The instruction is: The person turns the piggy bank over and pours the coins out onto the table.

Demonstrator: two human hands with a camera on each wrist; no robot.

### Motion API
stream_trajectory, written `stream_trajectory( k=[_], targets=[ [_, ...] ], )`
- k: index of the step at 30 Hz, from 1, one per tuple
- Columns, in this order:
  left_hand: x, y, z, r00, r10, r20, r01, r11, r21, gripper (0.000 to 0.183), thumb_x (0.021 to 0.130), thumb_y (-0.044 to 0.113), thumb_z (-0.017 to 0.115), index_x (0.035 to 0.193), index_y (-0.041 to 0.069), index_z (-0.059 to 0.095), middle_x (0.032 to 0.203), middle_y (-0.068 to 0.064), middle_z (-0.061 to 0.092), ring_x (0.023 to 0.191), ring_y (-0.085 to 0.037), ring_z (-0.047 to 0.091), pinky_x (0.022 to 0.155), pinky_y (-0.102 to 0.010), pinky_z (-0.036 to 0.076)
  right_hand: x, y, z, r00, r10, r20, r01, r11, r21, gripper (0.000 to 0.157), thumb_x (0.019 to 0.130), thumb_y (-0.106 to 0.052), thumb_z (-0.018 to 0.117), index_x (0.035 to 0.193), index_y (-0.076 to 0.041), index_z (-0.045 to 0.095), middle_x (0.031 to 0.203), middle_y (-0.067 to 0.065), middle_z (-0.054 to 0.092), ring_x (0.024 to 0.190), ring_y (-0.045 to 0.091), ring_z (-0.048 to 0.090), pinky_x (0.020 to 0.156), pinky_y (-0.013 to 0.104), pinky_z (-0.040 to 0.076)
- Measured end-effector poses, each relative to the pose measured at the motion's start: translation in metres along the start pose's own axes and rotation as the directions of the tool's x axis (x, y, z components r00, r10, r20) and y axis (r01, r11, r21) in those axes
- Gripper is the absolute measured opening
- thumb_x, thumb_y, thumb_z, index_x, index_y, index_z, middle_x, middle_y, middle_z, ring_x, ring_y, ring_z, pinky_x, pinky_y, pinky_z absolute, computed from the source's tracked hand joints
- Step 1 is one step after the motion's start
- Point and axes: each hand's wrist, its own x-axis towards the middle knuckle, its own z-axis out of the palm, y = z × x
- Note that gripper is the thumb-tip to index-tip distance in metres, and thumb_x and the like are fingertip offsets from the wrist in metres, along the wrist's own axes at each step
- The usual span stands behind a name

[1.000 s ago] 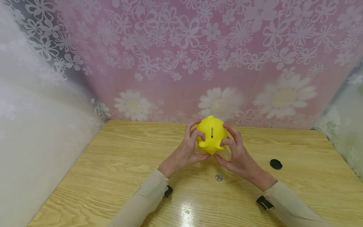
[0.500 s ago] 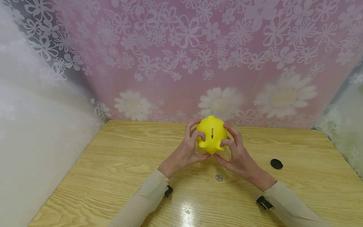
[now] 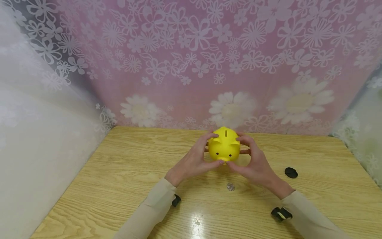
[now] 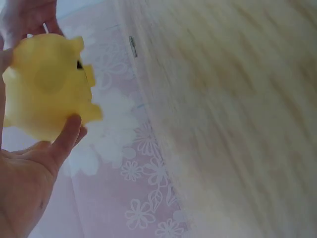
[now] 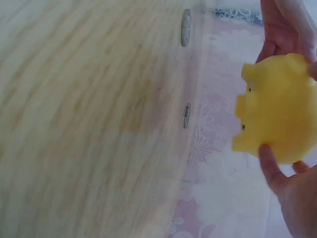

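A yellow piggy bank [image 3: 223, 147] is held between both hands near the back of the table, its two dark eyes toward me and the slot on its back visible. My left hand [image 3: 194, 159] grips its left side, and my right hand [image 3: 256, 162] grips its right. The thumbs meet near the snout; several fingertips are hidden behind the body. A thumb and fingers also show on the piggy bank [image 4: 44, 89] in the left wrist view. A small silver disc [image 3: 230, 187], perhaps a coin, lies in front of the hands.
A black round cap [image 3: 291, 172] lies on the wooden table [image 3: 134, 172] to the right. A pink flowered curtain [image 3: 179, 83] hangs behind the table, with pale curtains at both sides. Dark bands [image 3: 281, 214] sit at the sleeve cuffs.
The piggy bank has tipped so its face now shows more and its slot sits farther back. Both hands have turned with it, keeping their hold. The silver disc and black cap stay put.
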Motion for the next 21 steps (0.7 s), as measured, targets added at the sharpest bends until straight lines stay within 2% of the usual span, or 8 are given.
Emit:
stream_trajectory(
  k=[3,5,7,10,14,17,19,21],
  targets=[
    [0.0,0.001,0.0,0.994,-0.1,0.041,0.101,0.995,-0.024,0.086,0.094,0.045,0.073,0.16,0.041,0.018,0.158,0.0,0.04,0.118,-0.018,0.06,0.092,-0.035,0.059,-0.001,-0.002,-0.002,0.989,0.143,0.026,-0.144,0.989,0.036,0.083,0.08,-0.002,0.085,0.149,-0.009,0.04,0.154,0.014,0.046,0.119,0.028,0.06,0.084,0.023,0.058],
    [0.001,0.001,0.001,0.983,-0.168,0.068,0.17,0.985,-0.033,0.087,0.095,0.053,0.068,0.159,0.05,0.009,0.15,-0.001,0.049,0.105,-0.016,0.064,0.085,-0.032,0.059,0.0,-0.006,-0.003,0.967,0.245,0.07,-0.249,0.967,0.054,0.081,0.088,-0.009,0.08,0.154,-0.015,0.034,0.154,0.015,0.046,0.115,0.031,0.063,0.084,0.024,0.058],
    [0.001,0.001,0.002,0.97,-0.226,0.087,0.23,0.973,-0.034,0.085,0.097,0.06,0.061,0.157,0.056,0.001,0.14,-0.003,0.058,0.095,-0.015,0.065,0.08,-0.029,0.058,0.002,-0.009,-0.005,0.931,0.344,0.12,-0.353,0.933,0.064,0.075,0.096,-0.018,0.073,0.157,-0.022,0.03,0.154,0.019,0.047,0.114,0.033,0.063,0.085,0.024,0.057],
    [0.001,0.0,0.004,0.958,-0.273,0.093,0.275,0.961,-0.015,0.08,0.099,0.066,0.049,0.156,0.056,-0.007,0.123,-0.008,0.067,0.086,-0.012,0.066,0.076,-0.025,0.056,0.006,-0.013,-0.007,0.868,0.452,0.206,-0.475,0.877,0.074,0.069,0.103,-0.033,0.063,0.16,-0.028,0.025,0.153,0.027,0.047,0.114,0.036,0.065,0.085,0.032,0.059],
    [0.002,-0.001,0.005,0.947,-0.309,0.085,0.307,0.951,0.035,0.076,0.1,0.072,0.036,0.159,0.052,-0.007,0.094,-0.006,0.067,0.069,-0.012,0.059,0.065,-0.026,0.052,0.009,-0.014,-0.008,0.802,0.516,0.302,-0.566,0.818,0.105,0.067,0.105,-0.041,0.056,0.161,-0.028,0.022,0.149,0.031,0.05,0.114,0.037,0.067,0.081,0.043,0.062],
    [0.002,-0.001,0.005,0.936,-0.341,0.088,0.334,0.939,0.085,0.075,0.098,0.077,0.03,0.16,0.05,-0.005,0.08,-0.004,0.06,0.06,-0.015,0.052,0.059,-0.029,0.047,0.009,-0.014,-0.008,0.77,0.534,0.349,-0.601,0.79,0.118,0.068,0.106,-0.043,0.055,0.162,-0.027,0.02,0.145,0.031,0.053,0.11,0.033,0.069,0.08,0.044,0.062],
    [0.003,0.0,0.005,0.926,-0.364,0.098,0.354,0.93,0.1,0.076,0.098,0.078,0.027,0.161,0.047,-0.002,0.084,-0.004,0.063,0.063,-0.016,0.054,0.062,-0.029,0.048,0.009,-0.014,-0.008,0.752,0.549,0.365,-0.621,0.776,0.114,0.068,0.106,-0.045,0.054,0.162,-0.027,0.019,0.144,0.031,0.054,0.107,0.031,0.07,0.08,0.044,0.062],
    [0.003,0.001,0.005,0.918,-0.382,0.112,0.373,0.923,0.094,0.077,0.098,0.079,0.026,0.162,0.045,0.001,0.096,-0.007,0.068,0.07,-0.016,0.059,0.068,-0.029,0.05,0.01,-0.014,-0.009,0.733,0.566,0.378,-0.642,0.76,0.107,0.069,0.106,-0.048,0.052,0.162,-0.028,0.018,0.144,0.031,0.053,0.106,0.03,0.07,0.081,0.044,0.063]
  ],
)
